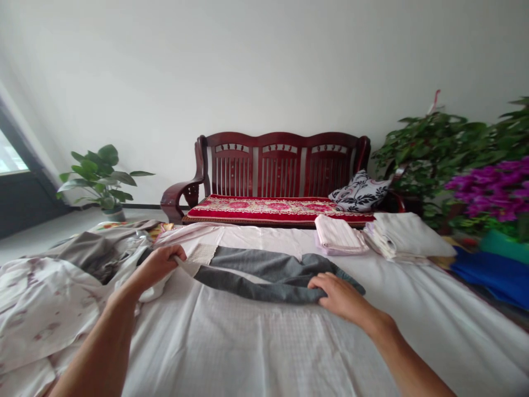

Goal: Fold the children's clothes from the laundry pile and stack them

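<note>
What looks like a pair of grey trousers (264,263) lies stretched sideways over a white sheet (248,342). Its two long parts end in cream cloth at the left, with a gap between them. My left hand (163,264) is closed on the cream end of the nearer part and lifts it slightly. At the other end, my right hand (339,295) grips the grey cloth near its lower edge, fingers curled over it. The far right end of the trousers is bunched and partly behind that hand.
Loose clothes (53,309) are heaped at the left. Folded white cloths (407,234) and a smaller folded stack (341,234) lie at the back right, near blue fabric (494,270). Behind stand a wooden bench (279,165) with a cushion (359,193) and potted plants (101,173).
</note>
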`<state>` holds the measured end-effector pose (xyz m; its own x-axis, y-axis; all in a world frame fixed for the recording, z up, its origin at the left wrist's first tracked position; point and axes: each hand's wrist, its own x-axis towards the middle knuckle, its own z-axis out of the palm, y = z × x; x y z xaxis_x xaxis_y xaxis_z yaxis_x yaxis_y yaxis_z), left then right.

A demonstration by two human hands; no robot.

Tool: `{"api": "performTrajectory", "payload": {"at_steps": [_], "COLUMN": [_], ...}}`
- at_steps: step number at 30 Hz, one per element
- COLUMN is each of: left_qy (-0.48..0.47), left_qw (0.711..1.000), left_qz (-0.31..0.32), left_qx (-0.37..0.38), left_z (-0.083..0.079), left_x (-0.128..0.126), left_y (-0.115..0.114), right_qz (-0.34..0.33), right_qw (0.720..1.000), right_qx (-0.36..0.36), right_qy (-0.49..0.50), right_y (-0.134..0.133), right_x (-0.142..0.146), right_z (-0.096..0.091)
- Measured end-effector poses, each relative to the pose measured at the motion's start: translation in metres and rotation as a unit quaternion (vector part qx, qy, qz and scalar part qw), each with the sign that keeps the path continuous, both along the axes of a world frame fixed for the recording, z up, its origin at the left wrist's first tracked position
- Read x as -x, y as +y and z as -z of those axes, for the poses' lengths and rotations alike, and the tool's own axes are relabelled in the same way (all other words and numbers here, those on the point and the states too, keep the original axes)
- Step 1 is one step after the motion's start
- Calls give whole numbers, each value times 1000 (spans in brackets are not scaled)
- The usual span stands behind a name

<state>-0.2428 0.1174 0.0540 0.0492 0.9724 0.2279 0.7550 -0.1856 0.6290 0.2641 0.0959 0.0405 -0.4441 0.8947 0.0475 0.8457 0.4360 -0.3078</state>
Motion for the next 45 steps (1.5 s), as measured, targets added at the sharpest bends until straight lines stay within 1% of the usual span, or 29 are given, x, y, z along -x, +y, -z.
{"api": "performTrajectory", "payload": {"at_steps": [2, 4, 5, 7, 8, 9, 11, 14, 18, 21, 23, 25, 27, 28, 29, 30, 31, 32, 33, 34, 35, 36, 37, 38, 40, 41, 42, 43, 45], "left_qy": [-7, 3, 16, 50, 63, 68, 65, 70, 128, 201, 238, 259, 267, 262, 249, 226, 200, 176, 157, 147, 145, 148, 151, 151, 160, 171, 179, 184, 186], "left_qw": [1000, 997, 993, 977, 968, 963, 968, 977, 970, 960, 951, 944, 939, 937, 932, 922, 910, 899, 896, 902, 918, 936, 956, 973, 984, 981, 975, 970, 962], "left_qz": [17, 62, 92, 151, 165, 165, 142, 122, 132, 124, 137, 153, 163, 168, 180, 200, 222, 238, 244, 236, 213, 177, 139, 98, -7, -70, -116, -147, -186], "left_qx": [7, 37, 65, 144, 180, 201, 197, 158, 158, 146, 143, 138, 141, 160, 194, 243, 288, 322, 337, 332, 302, 266, 209, 142, 74, 62, 61, 63, 73], "left_z": [-5, -11, -14, -21, -24, -26, -28, -19, 8, 24, 25, 16, 0, -10, -19, -27, -34, -37, -37, -34, -29, -21, -13, -4, 13, 20, 25, 30, 37], "left_x": [4, 11, 14, 20, 21, 20, 11, -14, -44, -54, -56, -57, -57, -56, -56, -55, -54, -53, -51, -49, -47, -44, -41, -38, -35, -34, -33, -34, -36], "left_y": [-8, -22, -31, -50, -58, -64, -71, -71, -66, -65, -67, -73, -84, -90, -97, -103, -106, -107, -104, -97, -87, -74, -58, -41, -7, 8, 22, 34, 51], "right_qz": [-23, -52, -71, -103, -108, -104, -83, -66, -46, -42, -67, -108, -140, -143, -132, -107, -68, -15, 41, 101, 159, 209, 251, 278, 297, 295, 290, 285, 273], "right_qw": [999, 997, 995, 987, 982, 978, 979, 981, 987, 990, 986, 974, 952, 941, 933, 930, 932, 934, 937, 937, 938, 941, 943, 946, 952, 954, 955, 957, 960], "right_qx": [-13, -2, 24, 105, 140, 163, 164, 142, 102, 85, 105, 157, 236, 271, 292, 293, 275, 237, 187, 130, 66, 13, -24, -33, -3, 17, 32, 37, 29], "right_qy": [28, 53, 60, 66, 70, 76, 90, 111, 119, 104, 111, 124, 136, 146, 165, 193, 228, 265, 293, 307, 301, 266, 218, 166, 79, 55, 45, 44, 51], "right_y": [-1, -2, -3, -7, -9, -10, -13, -19, -29, -36, -41, -46, -47, -45, -41, -35, -26, -15, -1, 13, 28, 42, 55, 67, 83, 88, 91, 92, 91], "right_x": [-4, -15, -22, -35, -40, -44, -42, -24, 10, 25, 29, 28, 22, 17, 11, 5, -3, -12, -20, -29, -37, -44, -50, -53, -55, -53, -50, -47, -39], "right_z": [-5, -12, -15, -18, -19, -18, -15, -8, 7, 13, 11, 5, -2, -5, -7, -8, -8, -8, -6, -5, -2, 0, 2, 4, 10, 12, 15, 18, 24]}}
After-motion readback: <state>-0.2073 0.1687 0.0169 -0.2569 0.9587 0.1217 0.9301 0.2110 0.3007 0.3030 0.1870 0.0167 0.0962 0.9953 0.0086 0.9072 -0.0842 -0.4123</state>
